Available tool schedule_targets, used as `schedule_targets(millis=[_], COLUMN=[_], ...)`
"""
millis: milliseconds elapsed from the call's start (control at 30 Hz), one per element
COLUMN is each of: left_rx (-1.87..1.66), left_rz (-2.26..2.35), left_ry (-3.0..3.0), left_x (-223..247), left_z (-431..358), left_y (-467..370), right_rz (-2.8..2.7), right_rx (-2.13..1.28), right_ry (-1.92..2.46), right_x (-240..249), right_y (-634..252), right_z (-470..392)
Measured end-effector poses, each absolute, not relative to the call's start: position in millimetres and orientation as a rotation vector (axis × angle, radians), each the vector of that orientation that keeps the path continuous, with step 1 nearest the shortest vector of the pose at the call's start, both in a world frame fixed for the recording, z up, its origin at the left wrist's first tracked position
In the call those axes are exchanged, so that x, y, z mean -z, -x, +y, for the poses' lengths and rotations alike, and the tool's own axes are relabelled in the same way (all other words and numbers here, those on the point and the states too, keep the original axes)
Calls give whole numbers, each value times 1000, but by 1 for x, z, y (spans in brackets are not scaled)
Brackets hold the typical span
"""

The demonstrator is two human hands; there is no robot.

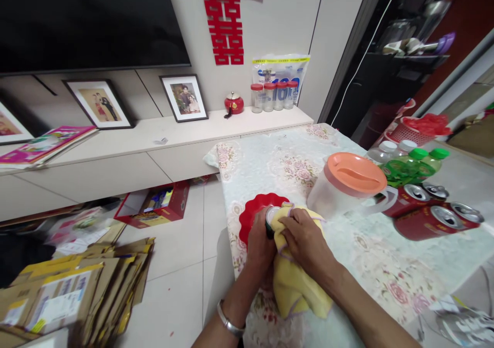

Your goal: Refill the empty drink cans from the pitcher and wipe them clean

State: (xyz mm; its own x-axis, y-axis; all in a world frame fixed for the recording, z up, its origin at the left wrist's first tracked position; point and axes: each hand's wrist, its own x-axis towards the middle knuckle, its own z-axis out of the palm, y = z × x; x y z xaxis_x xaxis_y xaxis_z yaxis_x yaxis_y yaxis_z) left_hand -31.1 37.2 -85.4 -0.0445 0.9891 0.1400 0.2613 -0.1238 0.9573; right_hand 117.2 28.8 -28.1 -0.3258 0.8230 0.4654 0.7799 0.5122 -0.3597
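Note:
My left hand (258, 242) is closed around a small dark container with a pale round top (272, 213); most of its side is hidden by my fingers. A yellow cloth (299, 291) with a purple edge is gripped in my right hand (306, 237). Part of that cloth touches the container's top, and the rest hangs down over the table's near side. Just beyond and below my hands lies a red scalloped dish (252, 211), partly covered by them. To the right stands a clear pitcher (328, 193) with an orange lid (355, 173).
Several red cans (424, 222) and green-capped bottles (412, 165) stand at the right of the flowered tablecloth (270, 162). Glass jars (269, 98) with red lids line the cabinet behind. Flattened cardboard parcels (73, 291) and a red box (154, 204) lie on the floor at left.

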Motion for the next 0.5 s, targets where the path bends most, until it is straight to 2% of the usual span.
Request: schedule_targets(millis=[333, 500], left_rx=[-1183, -1203], left_rz=[1443, 1421], left_ry=[-1501, -1505], left_x=[77, 84], left_z=[36, 37], left_y=[29, 31], right_rz=[-2106, -2224], right_rx=[-27, -180], right_ry=[1487, 1409], right_x=[34, 28], right_y=[-88, -94], right_z=[61, 61])
